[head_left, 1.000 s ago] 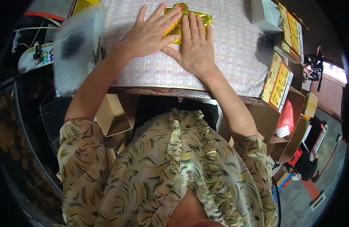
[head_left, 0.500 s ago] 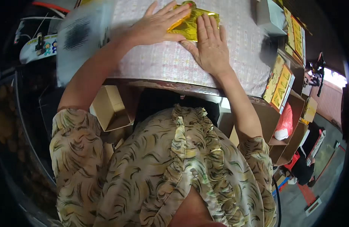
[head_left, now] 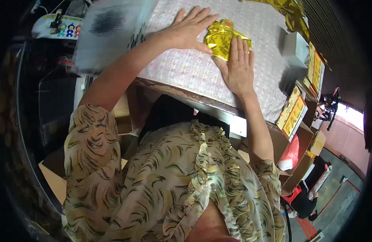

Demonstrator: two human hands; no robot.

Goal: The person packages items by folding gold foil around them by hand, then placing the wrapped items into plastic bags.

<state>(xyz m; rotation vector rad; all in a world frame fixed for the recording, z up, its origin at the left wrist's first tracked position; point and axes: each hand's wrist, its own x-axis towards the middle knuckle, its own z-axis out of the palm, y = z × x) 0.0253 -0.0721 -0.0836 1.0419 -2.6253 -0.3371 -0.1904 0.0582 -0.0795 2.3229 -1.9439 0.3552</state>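
Note:
A crinkled, shiny gold foil piece (head_left: 218, 42) lies flat on the cloth-covered table (head_left: 182, 66), with a small reddish mark near its top. My left hand (head_left: 186, 34) is flat on the cloth at the left of the foil, fingers spread. Its thumb tip reaches the foil's lower left edge. My right hand (head_left: 239, 70) rests palm down, its outstretched fingers lying over the right part of the foil and hiding some of it.
Clear plastic sheets or bags (head_left: 109, 34) with black print lie at the table's left. More gold foil (head_left: 288, 14) is at the far right corner, near a white box (head_left: 294, 48). Yellow-labelled cardboard boxes (head_left: 291, 111) and a red bag (head_left: 289, 153) stand right.
My left hand has slid off the foil onto the cloth beside it, uncovering the foil's left part. My right hand stays on the foil. The whole view has shifted and tilted.

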